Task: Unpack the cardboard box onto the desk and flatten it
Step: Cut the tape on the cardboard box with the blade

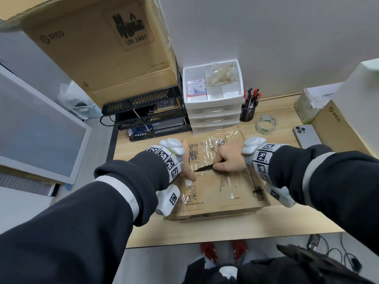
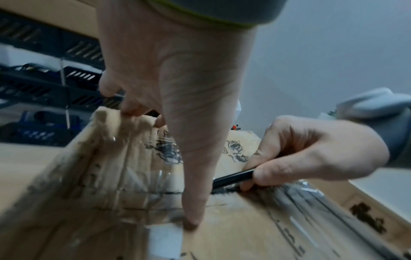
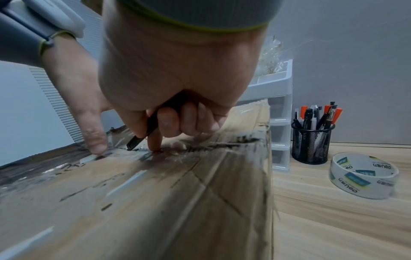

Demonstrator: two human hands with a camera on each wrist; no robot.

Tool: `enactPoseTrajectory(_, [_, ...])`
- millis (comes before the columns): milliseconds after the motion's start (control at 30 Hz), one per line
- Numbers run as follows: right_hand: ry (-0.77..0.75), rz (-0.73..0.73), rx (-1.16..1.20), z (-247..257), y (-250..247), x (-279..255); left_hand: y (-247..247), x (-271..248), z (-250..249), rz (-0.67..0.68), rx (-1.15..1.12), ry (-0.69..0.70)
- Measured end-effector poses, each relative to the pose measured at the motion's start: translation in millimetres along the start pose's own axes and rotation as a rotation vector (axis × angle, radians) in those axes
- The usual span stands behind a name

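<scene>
A brown cardboard box [image 1: 225, 193] sealed with clear tape lies flat on the wooden desk [image 1: 287, 220]. My left hand [image 1: 187, 162] holds its left side: the fingers curl over the far edge and the thumb [image 2: 191, 202] presses down on the top by the centre seam. My right hand [image 1: 229, 158] grips a black utility knife [image 1: 204, 168], its tip on the taped seam and pointing toward the left thumb. In the right wrist view the knife [image 3: 142, 137] touches the tape beside my index fingertip. The box flaps are closed; its contents are hidden.
A tape roll [image 1: 266, 124] and a mesh pen cup [image 1: 248, 111] stand right of the box's far end. White drawers [image 1: 213, 95] and black letter trays [image 1: 147, 117] sit behind it. A phone [image 1: 306, 135] and a PICO box [image 1: 332, 124] lie at the right.
</scene>
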State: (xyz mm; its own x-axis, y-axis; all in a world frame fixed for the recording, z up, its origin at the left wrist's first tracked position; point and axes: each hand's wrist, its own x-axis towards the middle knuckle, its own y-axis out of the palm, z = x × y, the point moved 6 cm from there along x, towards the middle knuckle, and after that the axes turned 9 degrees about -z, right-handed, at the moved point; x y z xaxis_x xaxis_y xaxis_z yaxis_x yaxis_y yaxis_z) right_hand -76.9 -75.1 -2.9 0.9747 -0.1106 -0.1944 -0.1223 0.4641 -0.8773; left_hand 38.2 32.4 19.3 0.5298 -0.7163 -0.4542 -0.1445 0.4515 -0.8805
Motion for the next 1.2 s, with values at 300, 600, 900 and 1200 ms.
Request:
enactPoseTrajectory(300, [0.001,0.003,0.029,-2,0,-5,-3,-6,-9,-0.093,0.111,0.044])
enactPoseTrajectory(600, [0.000,0.012,0.019,-3,-10,-14,2,-4,-7,-0.073,0.159,0.043])
enactPoseTrajectory(900, [0.077,0.003,-0.022,-5,-6,-11,7,-2,-9,-0.044,0.126,0.051])
enactPoseTrajectory(1200, [0.146,-0.076,0.226,-11,-8,-10,9,1,-10,-0.021,0.199,0.044])
